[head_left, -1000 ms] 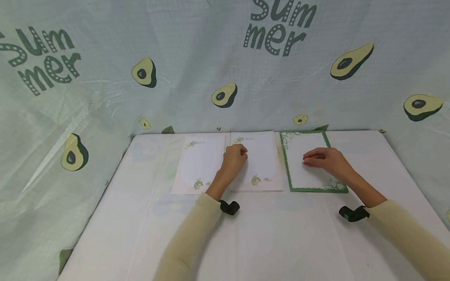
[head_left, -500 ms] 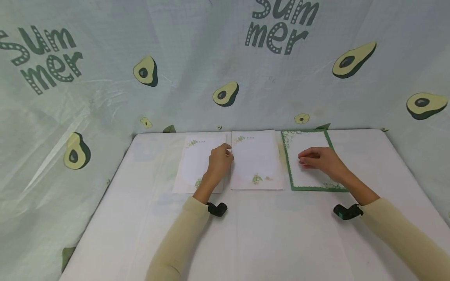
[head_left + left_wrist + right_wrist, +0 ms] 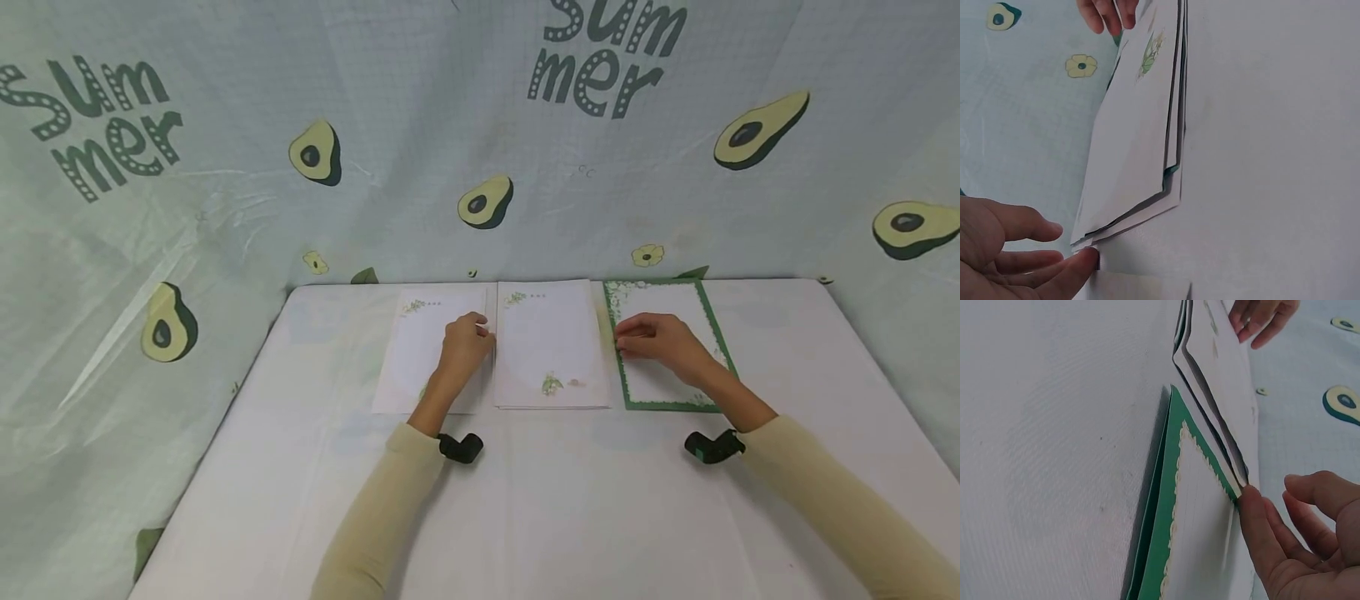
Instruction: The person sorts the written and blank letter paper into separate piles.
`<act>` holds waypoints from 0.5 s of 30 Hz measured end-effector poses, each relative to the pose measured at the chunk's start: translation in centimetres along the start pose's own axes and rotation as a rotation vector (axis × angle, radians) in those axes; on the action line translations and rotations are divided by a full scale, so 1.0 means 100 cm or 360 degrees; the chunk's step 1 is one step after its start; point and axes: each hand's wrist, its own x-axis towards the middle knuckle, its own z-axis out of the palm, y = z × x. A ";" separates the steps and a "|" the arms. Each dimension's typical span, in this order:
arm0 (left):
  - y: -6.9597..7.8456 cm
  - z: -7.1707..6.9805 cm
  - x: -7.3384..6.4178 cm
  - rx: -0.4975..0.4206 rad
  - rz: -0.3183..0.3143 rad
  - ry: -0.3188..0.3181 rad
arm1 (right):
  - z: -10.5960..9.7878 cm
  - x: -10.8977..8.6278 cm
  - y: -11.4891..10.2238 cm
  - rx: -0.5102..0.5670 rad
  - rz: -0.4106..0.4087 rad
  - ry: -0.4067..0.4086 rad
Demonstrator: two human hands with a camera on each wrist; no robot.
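In the head view, the floral paper stack lies on the smooth white tablecloth between a floral sheet and a green-bordered sheet. The left wrist view shows thin, matte, staggered rectangular layers, probably light, limp and easily creased, best taken by the long edges; the left hand has loosely parted fingers beside one. In the right wrist view, the right hand touches the opposite edge, digits apart, pinching nothing.

Head view looked forward and down over the table; wrist views sat close, both catching the middle papers.
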 end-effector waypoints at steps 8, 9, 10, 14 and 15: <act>0.003 0.001 0.002 -0.0026 -0.0009 -0.0013 | 0.013 0.004 -0.007 -0.0049 0.0109 -0.0002; 0.003 0.001 0.002 -0.0034 -0.0010 -0.0015 | 0.014 0.005 -0.007 -0.0041 0.0114 -0.0008; 0.004 0.002 0.002 -0.0046 -0.0015 -0.0019 | 0.015 0.005 -0.008 -0.0031 0.0120 -0.0013; 0.006 0.003 0.003 -0.0106 -0.0035 -0.0040 | 0.019 0.009 -0.010 0.0014 0.0142 -0.0038; 0.006 0.004 0.003 -0.0119 -0.0042 -0.0043 | 0.020 0.009 -0.010 0.0010 0.0151 -0.0044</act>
